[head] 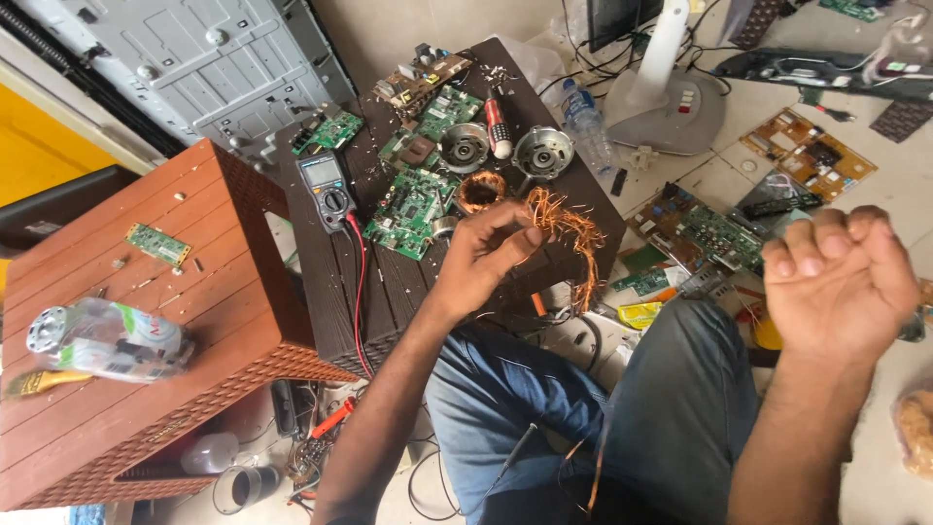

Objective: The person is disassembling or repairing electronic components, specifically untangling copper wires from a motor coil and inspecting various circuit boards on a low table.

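Copper wire (pixel 569 233), bare and orange, hangs in a loose tangled bundle from the left hand (pixel 486 258), over the near edge of the dark brown desk (pixel 389 292). The left hand's fingers are curled around the upper end of the bundle, thumb and forefinger pinched on the strands. A tighter wound copper coil (pixel 480 190) lies on the desk just behind that hand. The right hand (pixel 838 277) is raised well apart to the right, above the floor; its fingers are bent inward in a loose half-closed curl, and whether it holds any fine strand cannot be told.

On the dark desk: a multimeter (pixel 327 188) with red and black leads trailing off the front edge, several green circuit boards (pixel 413 209), and two round metal motor housings (pixel 542 153). A second, reddish-brown desk (pixel 224 321) stands to the left, carrying a small green board (pixel 157 244) and a plastic-wrapped motor (pixel 107 338). More circuit boards lie on the tiled floor (pixel 719 175). The person's knees, in blue jeans (pixel 671 408), fill the lower centre.
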